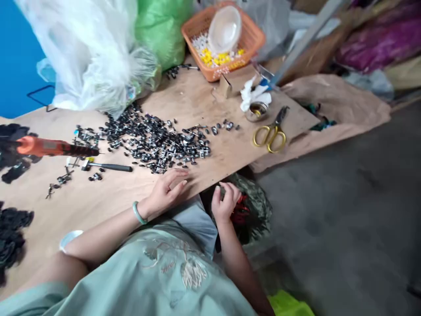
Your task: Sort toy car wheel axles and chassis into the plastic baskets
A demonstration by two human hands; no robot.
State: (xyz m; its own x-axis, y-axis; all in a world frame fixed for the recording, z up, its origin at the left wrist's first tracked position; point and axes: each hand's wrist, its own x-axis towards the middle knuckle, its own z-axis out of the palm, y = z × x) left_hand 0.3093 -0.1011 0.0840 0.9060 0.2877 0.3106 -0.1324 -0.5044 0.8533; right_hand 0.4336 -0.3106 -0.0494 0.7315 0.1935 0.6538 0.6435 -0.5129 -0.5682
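My left hand (pixel 167 189), with a green bangle at the wrist, rests at the table's front edge. Its thumb and fingers are apart and nothing shows between them. Just beyond it lies a heap of small black wheel parts with metal pins (pixel 164 142). My right hand (pixel 225 201) hangs off the edge, above a dark bag (pixel 259 210) with red pieces in it. Its fingers are bent, with a gap between thumb and fingertips, and it holds nothing visible.
An orange power screwdriver (pixel 49 146) and a hammer (pixel 112 167) lie left. Gold-handled scissors (pixel 270 137) are at the right, near a small round dish (pixel 257 110). Behind are an orange basket (pixel 210 72), a white bag (pixel 92 57) and a green bag (pixel 161 30).
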